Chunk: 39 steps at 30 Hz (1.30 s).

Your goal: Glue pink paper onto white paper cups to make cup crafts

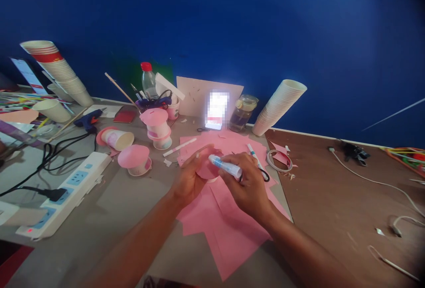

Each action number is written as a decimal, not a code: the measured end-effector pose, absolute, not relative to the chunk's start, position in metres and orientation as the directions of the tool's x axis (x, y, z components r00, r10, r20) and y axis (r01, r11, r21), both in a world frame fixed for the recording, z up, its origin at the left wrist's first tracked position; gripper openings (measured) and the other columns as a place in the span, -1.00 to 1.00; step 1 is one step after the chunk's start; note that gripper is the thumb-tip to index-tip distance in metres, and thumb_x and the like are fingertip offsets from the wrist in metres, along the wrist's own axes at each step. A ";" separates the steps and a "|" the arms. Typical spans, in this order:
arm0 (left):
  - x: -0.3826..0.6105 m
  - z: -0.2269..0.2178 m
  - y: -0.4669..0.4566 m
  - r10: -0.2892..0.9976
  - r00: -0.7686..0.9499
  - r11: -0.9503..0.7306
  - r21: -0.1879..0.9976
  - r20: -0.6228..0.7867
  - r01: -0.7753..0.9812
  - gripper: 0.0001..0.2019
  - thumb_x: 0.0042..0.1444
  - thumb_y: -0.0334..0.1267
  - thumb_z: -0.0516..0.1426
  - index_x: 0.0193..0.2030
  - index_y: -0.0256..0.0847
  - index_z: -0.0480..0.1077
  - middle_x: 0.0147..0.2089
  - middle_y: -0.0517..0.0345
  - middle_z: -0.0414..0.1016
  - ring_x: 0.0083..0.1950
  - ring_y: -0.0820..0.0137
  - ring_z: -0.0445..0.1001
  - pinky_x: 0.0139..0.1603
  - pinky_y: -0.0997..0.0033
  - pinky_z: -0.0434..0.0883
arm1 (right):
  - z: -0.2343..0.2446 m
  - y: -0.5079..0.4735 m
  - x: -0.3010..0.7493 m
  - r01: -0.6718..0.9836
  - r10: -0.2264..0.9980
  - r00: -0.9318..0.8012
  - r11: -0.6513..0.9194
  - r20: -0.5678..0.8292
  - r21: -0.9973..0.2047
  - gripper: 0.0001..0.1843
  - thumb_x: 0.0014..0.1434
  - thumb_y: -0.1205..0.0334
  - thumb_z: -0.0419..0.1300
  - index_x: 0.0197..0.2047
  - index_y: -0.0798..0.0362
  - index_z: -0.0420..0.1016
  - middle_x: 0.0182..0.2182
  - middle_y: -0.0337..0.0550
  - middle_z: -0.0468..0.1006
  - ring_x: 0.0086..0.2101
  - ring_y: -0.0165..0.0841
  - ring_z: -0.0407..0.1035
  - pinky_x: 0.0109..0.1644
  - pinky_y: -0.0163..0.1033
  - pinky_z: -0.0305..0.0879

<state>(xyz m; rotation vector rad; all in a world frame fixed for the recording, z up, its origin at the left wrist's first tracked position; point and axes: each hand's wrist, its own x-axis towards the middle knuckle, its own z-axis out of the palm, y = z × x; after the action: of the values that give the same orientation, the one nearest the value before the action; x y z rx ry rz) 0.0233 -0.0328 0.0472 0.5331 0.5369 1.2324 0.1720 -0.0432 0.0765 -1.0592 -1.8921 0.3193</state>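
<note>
My left hand [190,176] is closed round the side of a pink paper disc [206,169], with a pale rim, perhaps of a paper cup, showing under its lower edge. My right hand [247,184] grips a white and blue glue bottle [227,167], its rounded tip pointing left at the disc. From this angle I cannot tell whether the tip touches the paper. Below both hands lie overlapping pink paper sheets [229,221]. A blue and white marker [252,151] and scissors with a dark handle [264,174] rest partly behind my right hand.
Pink-topped paper cups [134,157] stand to the left, near a white power strip [71,195] and a blue glue gun [88,120]. At the back are a lit phone [217,109], a lidded jar [244,113] and a leaning cup stack [279,106]. A tape ring [279,160] lies right.
</note>
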 end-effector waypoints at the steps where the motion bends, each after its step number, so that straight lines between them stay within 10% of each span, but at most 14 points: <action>1: 0.024 0.048 -0.033 0.963 0.253 0.250 0.638 -0.089 -0.728 -0.66 0.18 -0.19 0.06 0.08 -0.18 0.36 0.04 -0.02 0.46 0.10 0.20 0.38 -0.02 0.27 0.36 | 0.075 -0.043 0.171 0.541 0.771 -0.224 0.608 0.597 -0.582 -0.84 0.14 0.29 0.16 -0.17 -0.03 0.41 -0.34 -0.20 0.55 -0.33 -0.31 0.38 -0.17 -0.12 0.16; 9: 0.025 0.047 -0.034 0.921 0.374 0.367 0.575 -0.113 -0.731 -0.54 0.18 0.04 -0.01 0.08 -0.21 0.33 0.04 -0.05 0.45 0.06 0.21 0.40 -0.05 0.29 0.36 | 0.066 -0.043 0.165 0.550 0.750 -0.274 0.636 0.602 -0.541 -0.78 0.12 0.33 0.16 -0.14 -0.04 0.44 -0.33 -0.20 0.57 -0.27 -0.28 0.38 -0.16 -0.12 0.13; 39: 0.017 0.046 -0.030 0.959 0.283 0.203 0.690 0.003 -0.695 -0.70 0.16 -0.23 0.08 0.02 -0.24 0.39 0.03 -0.09 0.46 0.12 0.14 0.37 0.11 0.10 0.31 | 0.093 -0.058 0.174 0.568 0.807 -0.479 0.586 0.347 -0.578 -0.77 0.09 0.36 0.20 -0.15 -0.05 0.46 -0.34 -0.25 0.58 -0.31 -0.32 0.29 -0.15 -0.11 0.01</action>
<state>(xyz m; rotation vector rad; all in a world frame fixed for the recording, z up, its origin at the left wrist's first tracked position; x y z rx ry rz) 0.0166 -0.0304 0.0460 0.6542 0.4848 1.2186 0.1745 -0.0578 0.0928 -1.0882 -2.2183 0.5202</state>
